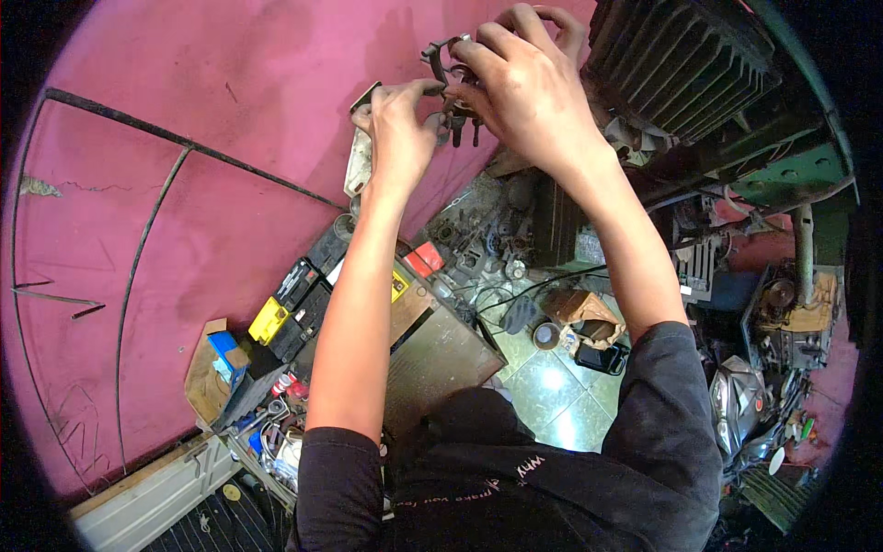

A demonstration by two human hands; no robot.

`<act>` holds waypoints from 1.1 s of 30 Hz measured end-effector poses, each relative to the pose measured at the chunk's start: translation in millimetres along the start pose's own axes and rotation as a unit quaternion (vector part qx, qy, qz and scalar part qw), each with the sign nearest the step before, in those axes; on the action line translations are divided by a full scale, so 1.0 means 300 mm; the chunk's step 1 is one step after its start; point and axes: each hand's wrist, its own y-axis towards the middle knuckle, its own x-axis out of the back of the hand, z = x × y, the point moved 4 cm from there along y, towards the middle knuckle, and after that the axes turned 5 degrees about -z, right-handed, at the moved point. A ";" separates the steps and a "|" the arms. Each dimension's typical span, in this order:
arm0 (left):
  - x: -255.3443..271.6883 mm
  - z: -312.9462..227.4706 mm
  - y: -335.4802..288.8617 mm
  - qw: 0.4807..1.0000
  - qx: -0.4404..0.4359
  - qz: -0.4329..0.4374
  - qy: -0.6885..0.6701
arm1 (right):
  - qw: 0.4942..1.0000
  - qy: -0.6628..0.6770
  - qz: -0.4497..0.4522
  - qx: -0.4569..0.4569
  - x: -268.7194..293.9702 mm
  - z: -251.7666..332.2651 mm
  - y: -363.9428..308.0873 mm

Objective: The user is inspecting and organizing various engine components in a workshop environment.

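Both arms reach up in front of the pink wall, near the top of the view. My right hand (535, 92) is closed around a small dark metal part (458, 129) with hooked, lever-like ends; its exact kind cannot be made out. From the left, my left hand (400, 133) meets the same part with its fingers bent and pinched at its edge. A pale, flat, worn piece (358, 164) shows behind the left wrist, and whether that hand touches it cannot be told. My fingers hide much of the dark part.
A large ribbed dark metal unit (685, 69) stands close at the right. Below sit a wooden-topped cabinet (441, 359), black and yellow boxes (269, 320), a red box (424, 259) and a brown paper bag (581, 308). A thin black metal frame (198, 147) leans at left.
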 end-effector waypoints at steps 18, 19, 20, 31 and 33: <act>-0.162 -0.061 -0.047 0.995 0.069 0.005 0.065 | 0.997 0.062 0.034 0.043 -0.003 -0.006 0.038; -0.160 -0.054 -0.046 0.993 0.066 -0.008 0.099 | 0.996 0.063 0.034 0.046 -0.003 -0.001 0.043; -0.158 -0.049 -0.045 0.989 0.063 -0.021 0.134 | 0.996 0.064 0.034 0.049 -0.002 0.004 0.046; -0.166 -0.039 -0.062 0.991 0.063 -0.063 0.101 | 0.994 0.072 0.061 0.051 0.002 -0.002 0.047; -0.169 -0.038 -0.063 0.992 0.063 -0.066 0.092 | 0.994 0.070 0.067 0.056 0.008 -0.001 0.050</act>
